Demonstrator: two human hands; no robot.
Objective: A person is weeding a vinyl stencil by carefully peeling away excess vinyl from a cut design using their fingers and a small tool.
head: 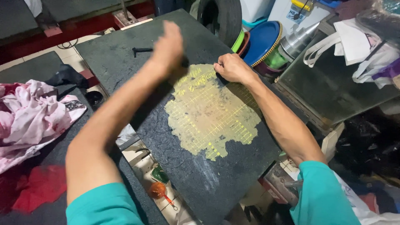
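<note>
Near edge: 2 forearms in teal sleeves reach out over a dark, rough pallet board point(200, 183) set on a slant; tiled floor w/ an orange-handled tool point(158, 190) shows in the gap below.
Board centre: worn yellow-green patch point(210, 118) w/ a faint grid of lines, ragged at the edges, lying flat on the board's face.
Handling, as judged: patch looks thin and bonded to the surface, prob. brittle at the rim, so it would flake rather than lift whole; board itself looks stiff, heavy, gritty, not slippery. Best purchase appears to be the patch's far edge, where both hands sit.
Right hand point(233, 68): clenched into a fist on the patch's upper right edge, knuckles up, pressing a small dark item; what it is can't be told.
Left hand point(168, 46): motion-blurred at the patch's far left corner, just beyond it; grip can't be told.
Patch vs. grip: nearly all of it lies nearer the body than both hands, btwn the 2 arms.
Left side: pink stained rag point(31, 114) on a 2nd board.
Far: black bolt-like piece point(141, 50) on the board; blue plate point(261, 41) and white cloth bag point(350, 41) on the right.
</note>
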